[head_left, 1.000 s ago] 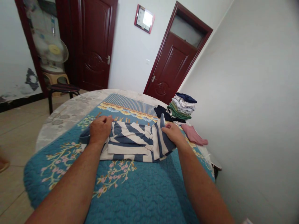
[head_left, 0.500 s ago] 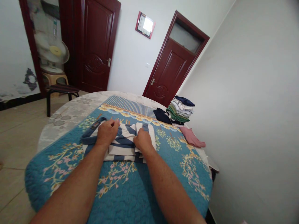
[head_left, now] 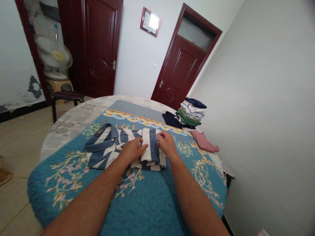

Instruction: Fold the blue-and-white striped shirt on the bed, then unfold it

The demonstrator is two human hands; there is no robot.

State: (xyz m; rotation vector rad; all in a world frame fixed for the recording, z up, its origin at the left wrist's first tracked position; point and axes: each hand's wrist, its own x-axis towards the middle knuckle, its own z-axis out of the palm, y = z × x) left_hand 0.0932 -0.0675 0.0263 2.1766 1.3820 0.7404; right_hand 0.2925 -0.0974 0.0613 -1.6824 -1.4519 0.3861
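Note:
A blue-and-white striped polo shirt (head_left: 150, 144) lies partly folded on the teal quilted cover, its blue collar (head_left: 98, 145) toward the left. The shirt's right end is doubled over into a flat band. My left hand (head_left: 134, 150) rests on the middle of the shirt, thumb and fingers apart, beside the band's left edge. At the band's right edge, my right hand (head_left: 167, 144) has its fingers pinched together on the cloth. The fingertips of the right hand are partly hidden by the hand itself.
The quilted cover (head_left: 152, 206) lies over a round table with a patterned cloth (head_left: 64, 126). Folded clothes (head_left: 190, 113) are stacked at the back right, with a dark garment (head_left: 171, 120) beside them and a pink garment (head_left: 204, 141) nearer. A stool (head_left: 67, 95) stands left.
My left hand has moved right from near the collar to the shirt's middle. My right hand has shifted right to the fold's outer edge. The collar and the striped band are now more exposed.

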